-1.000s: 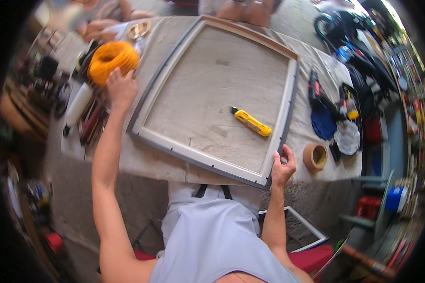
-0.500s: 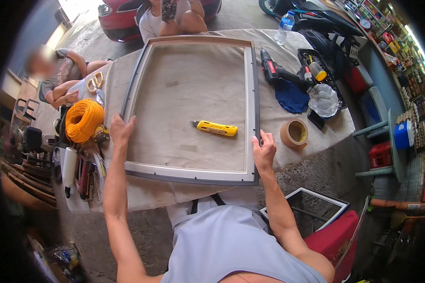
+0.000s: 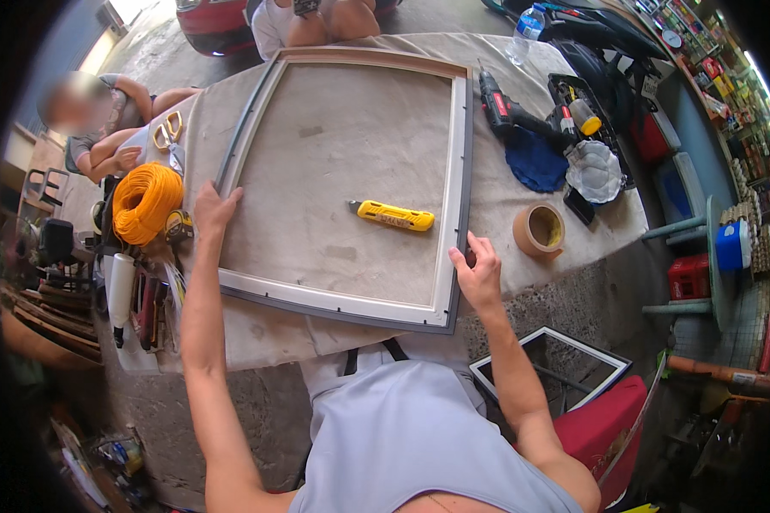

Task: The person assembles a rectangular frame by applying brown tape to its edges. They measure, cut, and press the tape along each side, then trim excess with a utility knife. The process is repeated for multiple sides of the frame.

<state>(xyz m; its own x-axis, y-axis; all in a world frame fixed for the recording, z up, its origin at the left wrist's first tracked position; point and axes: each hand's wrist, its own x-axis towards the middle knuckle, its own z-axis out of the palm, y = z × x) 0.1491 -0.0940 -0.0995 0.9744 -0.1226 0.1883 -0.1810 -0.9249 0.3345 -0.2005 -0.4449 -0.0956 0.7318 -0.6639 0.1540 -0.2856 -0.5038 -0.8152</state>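
Observation:
A large rectangular frame (image 3: 342, 309), white on its inner face with a dark grey outer edge, lies on the cloth-covered table (image 3: 274, 342). My left hand (image 3: 217, 208) is closed around its left side, thumb on top. At the lower right side, my right hand (image 3: 479, 272) grips the frame's edge between thumb and fingers. Beige cloth shows through the frame's opening. Within that opening rests a yellow utility knife (image 3: 395, 215), its dark tip pointing left; neither hand touches it.
Right of the frame are a tape roll (image 3: 539, 231), a cordless drill (image 3: 506, 107), blue cloth (image 3: 535, 162) and a water bottle (image 3: 529, 30). Orange cord (image 3: 147, 203), scissors (image 3: 169, 132) and a white tube (image 3: 121, 295) sit left. Two people are beyond the table. A smaller frame (image 3: 586, 359) lies below.
Between my hands the frame has turned slightly clockwise: its far end shifted right, its near end left. The utility knife stays within the opening. The whole view has shifted a little.

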